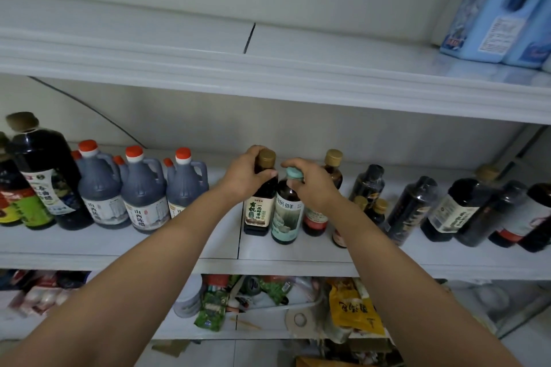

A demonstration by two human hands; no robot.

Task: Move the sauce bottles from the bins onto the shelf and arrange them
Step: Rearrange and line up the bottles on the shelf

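On the middle shelf (119,243), near its centre, the arranging step seems to be in hand. The person's left hand (246,176) has fingers and thumb curled round the neck of a gold-capped bottle (260,211). The right hand (313,188) curls its fingers over the top of a teal-capped bottle (286,214). Both bottles stand upright on the shelf, side by side, touching or very nearly so. The bins are out of view, so how many bottles remain cannot be judged.

The next move probably calls for sliding this pair back into line with its neighbours, keeping them upright and their labels facing forward, without knocking the bottle just behind the right hand.

Of the containers, the blue jugs (501,9) on the upper shelf are opaque, and their contents cannot be told. At far left a large dark bottle (44,158) is filled nearly to the neck. Beside it, three red-capped handled jugs (143,197) hold dark liquid. To the right stands a cluster of dark bottles (459,205), and among them small gold-capped ones (378,208). The lower shelf (193,334) holds loose packets (354,313).
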